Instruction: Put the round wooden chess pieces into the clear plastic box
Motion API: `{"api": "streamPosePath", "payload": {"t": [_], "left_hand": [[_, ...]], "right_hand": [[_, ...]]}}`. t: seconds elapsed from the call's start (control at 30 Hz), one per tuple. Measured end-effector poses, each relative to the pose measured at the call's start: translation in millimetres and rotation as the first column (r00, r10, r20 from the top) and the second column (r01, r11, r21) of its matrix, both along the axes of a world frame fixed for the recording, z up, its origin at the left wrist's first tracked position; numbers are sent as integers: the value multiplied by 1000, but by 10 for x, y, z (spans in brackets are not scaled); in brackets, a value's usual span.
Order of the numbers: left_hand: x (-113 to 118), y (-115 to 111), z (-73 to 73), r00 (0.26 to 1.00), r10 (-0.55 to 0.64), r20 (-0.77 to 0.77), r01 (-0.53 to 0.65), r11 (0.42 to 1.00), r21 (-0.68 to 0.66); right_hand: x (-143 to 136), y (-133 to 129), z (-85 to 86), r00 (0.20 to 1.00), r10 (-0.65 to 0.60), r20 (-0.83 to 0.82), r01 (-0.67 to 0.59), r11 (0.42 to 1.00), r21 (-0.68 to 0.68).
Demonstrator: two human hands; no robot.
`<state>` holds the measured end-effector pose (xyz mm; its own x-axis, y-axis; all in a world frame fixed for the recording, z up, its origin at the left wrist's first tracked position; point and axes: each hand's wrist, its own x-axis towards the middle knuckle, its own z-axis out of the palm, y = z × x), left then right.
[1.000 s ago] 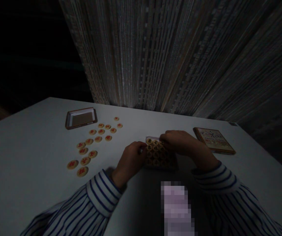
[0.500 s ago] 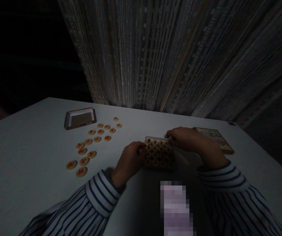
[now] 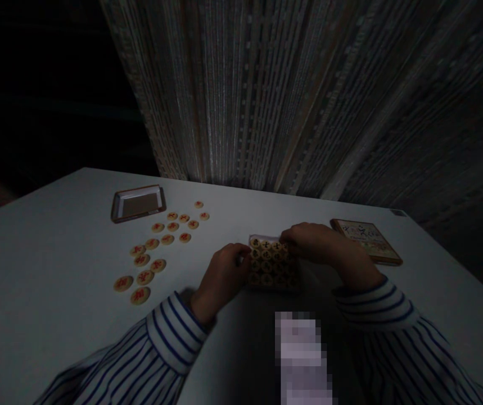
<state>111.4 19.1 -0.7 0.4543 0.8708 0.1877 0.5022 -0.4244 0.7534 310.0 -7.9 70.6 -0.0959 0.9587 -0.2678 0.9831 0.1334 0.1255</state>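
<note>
A small box [image 3: 271, 289] filled with rows of round wooden pieces with black characters [image 3: 266, 265] lies on the white table. My left hand [image 3: 224, 273] is closed at the box's left edge, thumb and forefinger pinched on it. Over the box's far right corner, my right hand [image 3: 319, 243] has its fingers bent down and together at the top row; whatever they hold is hidden. Several round pieces with red characters [image 3: 167, 239] are spread on the table left of my left hand.
At the back left stands an open shallow tray [image 3: 138, 203]. A flat box lid with printed writing [image 3: 368, 242] lies right of my right hand. Behind the table [image 3: 55, 225] hangs a striped curtain [image 3: 241, 95]. A small dark card [image 3: 398, 213] is at the far right edge.
My right hand has moved slightly left, its fingertips now over the right end of the top row. My left hand remains at the box's left edge.
</note>
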Motion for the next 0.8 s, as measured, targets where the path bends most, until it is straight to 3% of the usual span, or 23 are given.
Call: {"api": "streamPosePath", "payload": {"t": [0.8], "left_hand": [[-6, -8, 5, 1000, -1, -2, 1, 1000, -12]], "right_hand": [[-8, -2, 13, 1000, 7, 6, -7, 1000, -17]]}}
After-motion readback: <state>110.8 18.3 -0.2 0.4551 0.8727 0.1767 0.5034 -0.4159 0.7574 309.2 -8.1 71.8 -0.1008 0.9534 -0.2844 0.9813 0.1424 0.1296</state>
